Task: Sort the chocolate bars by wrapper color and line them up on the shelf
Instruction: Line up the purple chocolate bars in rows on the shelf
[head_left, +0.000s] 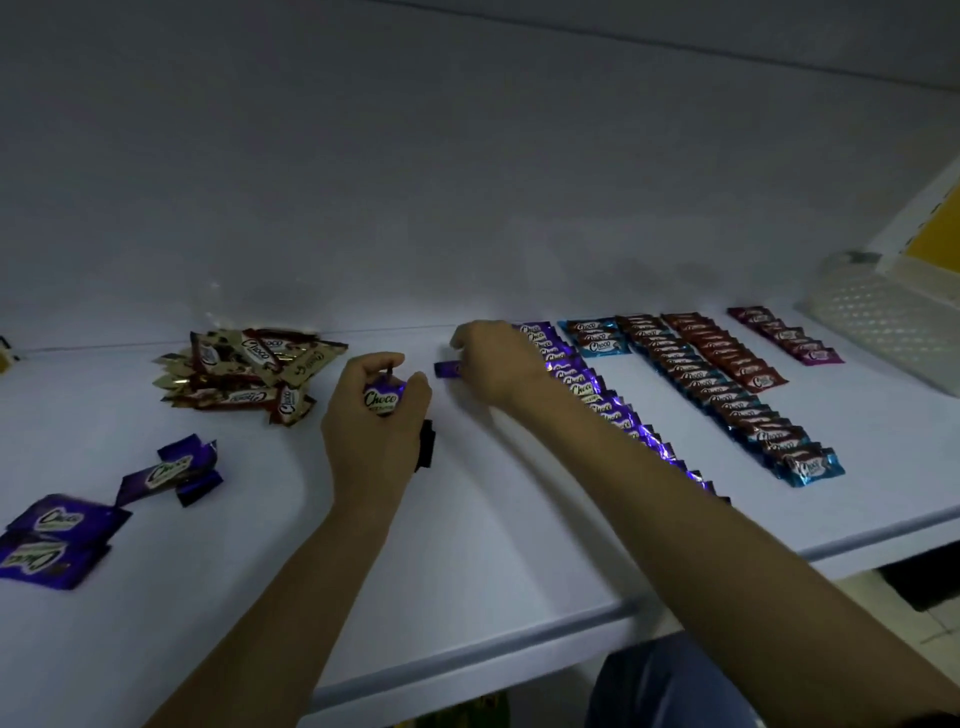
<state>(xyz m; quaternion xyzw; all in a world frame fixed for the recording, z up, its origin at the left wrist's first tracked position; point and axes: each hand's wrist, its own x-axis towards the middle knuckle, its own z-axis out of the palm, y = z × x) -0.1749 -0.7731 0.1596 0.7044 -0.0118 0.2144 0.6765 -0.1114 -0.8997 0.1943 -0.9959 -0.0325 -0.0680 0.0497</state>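
Two grips are clamped on purple bars (383, 400): left grip (376, 410), right grip (498, 364). Risk: the forearm (675, 467) behind the right grip may brush the purple row (576, 384), skewing it.

- We see a heap of bars (244, 369) at the back of the shelf (519, 519), left of centre.
- Loose bars (171, 470) lie front left, apart from the heap; edge bars (47, 540) overlap further left.
- Left hand (374, 415), right of the heap, grips a held bar (382, 399).
- Right hand (498, 364), just right and further back, holds a second bar (448, 369) on the shelf, left of the nearest row (587, 389).
- Rightward: short row (597, 338) at the back, long row (727, 405), next row (727, 356) just beside it, last row (784, 335) apart.
- Tray (883, 322) at the far right.
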